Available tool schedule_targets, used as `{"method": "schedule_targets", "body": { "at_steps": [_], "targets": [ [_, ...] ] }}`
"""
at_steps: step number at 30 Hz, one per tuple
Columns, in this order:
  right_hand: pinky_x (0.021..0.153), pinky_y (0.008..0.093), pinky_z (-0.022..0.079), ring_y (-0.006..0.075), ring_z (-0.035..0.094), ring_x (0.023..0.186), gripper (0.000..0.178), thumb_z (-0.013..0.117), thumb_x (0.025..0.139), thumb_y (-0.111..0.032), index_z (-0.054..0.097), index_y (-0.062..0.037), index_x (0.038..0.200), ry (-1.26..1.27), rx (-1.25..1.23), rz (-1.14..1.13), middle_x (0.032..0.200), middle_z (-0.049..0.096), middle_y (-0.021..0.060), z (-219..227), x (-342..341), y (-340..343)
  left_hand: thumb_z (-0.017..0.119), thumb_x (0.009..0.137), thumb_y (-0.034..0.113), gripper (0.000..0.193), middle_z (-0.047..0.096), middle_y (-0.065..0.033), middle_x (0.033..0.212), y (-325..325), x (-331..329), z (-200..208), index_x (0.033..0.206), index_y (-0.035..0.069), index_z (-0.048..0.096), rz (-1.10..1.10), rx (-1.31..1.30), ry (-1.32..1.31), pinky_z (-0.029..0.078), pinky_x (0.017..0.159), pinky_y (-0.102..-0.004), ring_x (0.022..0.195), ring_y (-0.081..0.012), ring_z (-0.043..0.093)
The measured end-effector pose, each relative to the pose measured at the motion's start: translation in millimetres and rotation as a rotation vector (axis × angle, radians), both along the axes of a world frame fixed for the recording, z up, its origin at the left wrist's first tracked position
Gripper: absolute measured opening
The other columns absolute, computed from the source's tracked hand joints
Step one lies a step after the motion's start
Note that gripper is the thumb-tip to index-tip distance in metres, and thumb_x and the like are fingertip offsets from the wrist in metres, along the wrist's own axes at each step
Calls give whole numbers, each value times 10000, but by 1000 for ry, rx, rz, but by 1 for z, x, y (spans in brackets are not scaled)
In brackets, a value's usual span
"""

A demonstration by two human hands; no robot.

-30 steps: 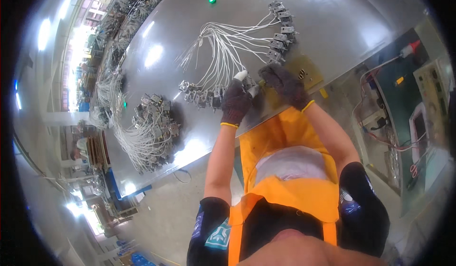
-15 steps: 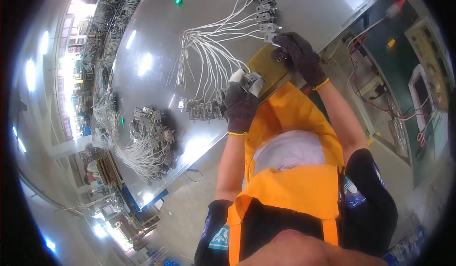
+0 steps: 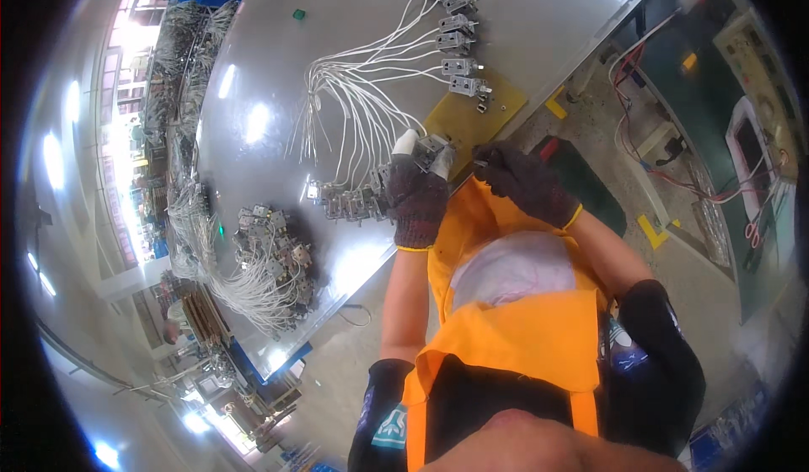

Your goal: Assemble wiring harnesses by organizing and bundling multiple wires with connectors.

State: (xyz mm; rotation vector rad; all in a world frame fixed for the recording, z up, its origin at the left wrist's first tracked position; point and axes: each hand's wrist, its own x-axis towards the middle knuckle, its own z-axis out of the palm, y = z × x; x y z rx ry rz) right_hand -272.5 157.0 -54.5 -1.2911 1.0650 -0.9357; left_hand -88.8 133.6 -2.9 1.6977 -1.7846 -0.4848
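Note:
My left hand (image 3: 419,202), in a dark glove with white-covered fingertips, is closed around a small grey metal block (image 3: 432,147) at the near edge of the table. To its right, my gloved right hand (image 3: 533,187) has its fingers pinched together; a small dark thing seems to be at the fingertips, too small to name. Several like blocks (image 3: 354,203) sit in a row left of my left hand. More blocks (image 3: 457,44) stand in a curve at the far side. White cables (image 3: 337,72) join the blocks in one bundle. A yellowish board (image 3: 504,109) lies just beyond my hands.
A heap of cabled blocks (image 3: 271,249) lies on the metal table (image 3: 270,67) at the left. A small green piece (image 3: 299,14) is near the far side. At the right, a dark green bench (image 3: 674,76) carries wires, scissors (image 3: 752,234) and a panelled device (image 3: 754,72).
My right hand has drawn back toward me from the far blocks, uncovering the board and a block at its edge. My left hand keeps its hold on the grey block.

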Motion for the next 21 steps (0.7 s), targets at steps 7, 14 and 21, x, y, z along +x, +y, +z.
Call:
{"method": "schedule_targets", "body": {
  "at_steps": [7, 14, 21],
  "targets": [
    [667, 299, 512, 150, 631, 740, 280, 584, 944, -245, 583, -52, 1146, 24, 67, 21, 949, 659, 82, 8, 1, 7, 727, 812, 90, 504, 645, -146, 1054, -4, 5, 2, 1253, 7, 500, -103, -3, -53, 506, 831, -337, 927, -224, 641],
    [646, 335, 519, 207, 664, 699, 256, 597, 931, -231, 613, -82, 1139, -82, 170, -2, 913, 681, 89, 11, 19, 8, 663, 871, 105, 484, 616, -137, 1117, -3, 14, 0, 1304, 15, 465, -197, 64, 257, 476, 887, -339, 1006, -210, 602],
    [756, 403, 520, 321, 649, 902, 233, 578, 885, -95, 638, -88, 1111, -75, -461, -230, 1041, 661, 127, 13, 40, -6, 712, 824, 329, 523, 622, -228, 1082, -13, -3, 0, 1192, -4, 547, -4, -44, -43, 473, 875, -398, 1006, -339, 614]
  ]
}}
